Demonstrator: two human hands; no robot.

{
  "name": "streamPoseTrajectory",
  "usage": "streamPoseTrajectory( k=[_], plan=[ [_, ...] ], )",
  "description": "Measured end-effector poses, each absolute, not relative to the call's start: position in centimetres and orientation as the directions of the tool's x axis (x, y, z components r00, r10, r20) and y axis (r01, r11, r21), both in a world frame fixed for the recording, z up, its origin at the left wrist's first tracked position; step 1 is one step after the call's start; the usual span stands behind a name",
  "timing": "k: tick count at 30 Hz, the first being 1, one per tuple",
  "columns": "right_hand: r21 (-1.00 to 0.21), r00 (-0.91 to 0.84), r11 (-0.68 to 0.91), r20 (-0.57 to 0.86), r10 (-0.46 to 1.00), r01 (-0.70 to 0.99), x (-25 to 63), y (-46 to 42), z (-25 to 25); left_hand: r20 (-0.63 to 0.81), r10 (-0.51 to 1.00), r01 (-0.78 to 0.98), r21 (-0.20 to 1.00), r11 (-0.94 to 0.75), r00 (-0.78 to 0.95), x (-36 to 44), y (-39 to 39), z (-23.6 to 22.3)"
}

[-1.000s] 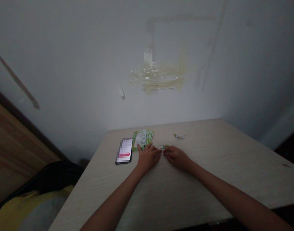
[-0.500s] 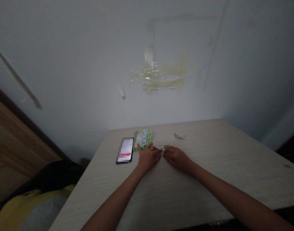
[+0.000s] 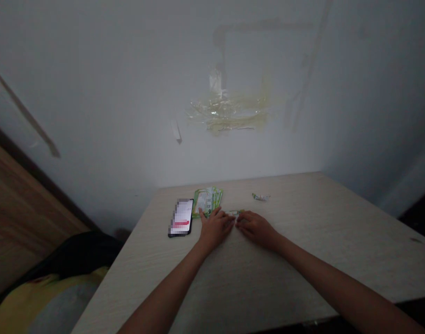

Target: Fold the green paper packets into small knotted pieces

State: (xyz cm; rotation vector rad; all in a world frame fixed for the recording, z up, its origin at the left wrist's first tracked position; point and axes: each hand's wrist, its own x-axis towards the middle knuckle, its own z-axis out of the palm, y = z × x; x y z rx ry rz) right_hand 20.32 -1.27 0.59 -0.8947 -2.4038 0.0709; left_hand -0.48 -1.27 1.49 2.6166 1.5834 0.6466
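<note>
Both my hands rest on the table, fingertips almost meeting. Between and behind them shows part of a small green-and-white packet [image 3: 236,212], mostly covered by the fingers. My left hand [image 3: 215,229] has its thumb side closed at the packet's near edge, while its outer finger sticks out toward a stack of green-and-white packets [image 3: 206,199]. My right hand [image 3: 256,228] is closed, its fingers bent together over the packet's right part. What lies under the fingertips is hidden.
Left of the stack lies a phone [image 3: 181,217] with its screen lit. A twisted green-and-white wrapper [image 3: 260,197] is at the back right of the wooden table [image 3: 303,208]. The wall [image 3: 129,93] with old tape stands behind. Yellow-and-grey cloth [image 3: 52,297] is at lower left.
Hardly anything differs. Both hands keep their place at the packet, with only a very slight shift of the fingers.
</note>
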Motion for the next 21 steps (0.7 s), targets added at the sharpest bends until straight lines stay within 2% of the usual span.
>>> streamPoseTrajectory(
  k=[5,21],
  plan=[
    [-0.292,-0.573,0.758,0.512,0.639,0.584,20.4,-1.2,0.5,0.347,0.852,0.845,0.230,-0.483,0.392,-0.4,-1.4,1.6],
    [-0.298,-0.527,0.715,0.511,0.679,0.632,20.3,-0.9,0.2,0.340,0.878,0.873,0.234,-0.427,0.338,0.8,-1.3,2.2]
  ],
)
